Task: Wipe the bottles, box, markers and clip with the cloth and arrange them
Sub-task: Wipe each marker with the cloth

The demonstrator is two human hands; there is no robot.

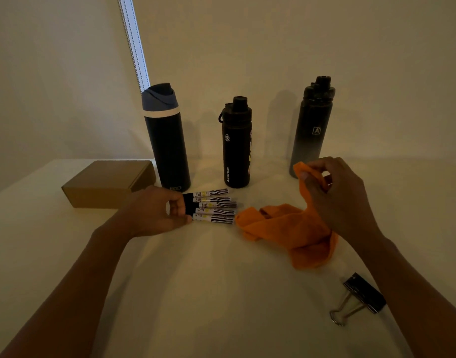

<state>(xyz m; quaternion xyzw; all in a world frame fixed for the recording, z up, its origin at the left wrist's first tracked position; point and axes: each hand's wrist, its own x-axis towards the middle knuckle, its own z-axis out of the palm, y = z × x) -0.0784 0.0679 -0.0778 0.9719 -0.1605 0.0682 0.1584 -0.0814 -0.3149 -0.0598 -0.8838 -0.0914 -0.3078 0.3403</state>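
Observation:
Three dark bottles stand at the back of the white table: a tall one with a blue-grey lid (167,140), a shorter black one (236,146) and a tall grey-fading one (313,127). A brown cardboard box (105,183) lies left of them. Several markers (215,206) lie side by side in a row at the centre; my left hand (154,210) pinches their black capped ends. My right hand (338,197) lifts one corner of the orange cloth (289,231), whose other end rests on the table beside the markers. A black binder clip (361,297) lies at the front right, partly behind my right forearm.
A wall runs close behind the bottles, with a strip of window blind (134,42) at the upper left. The table (209,293) extends toward me under dim, yellowish light.

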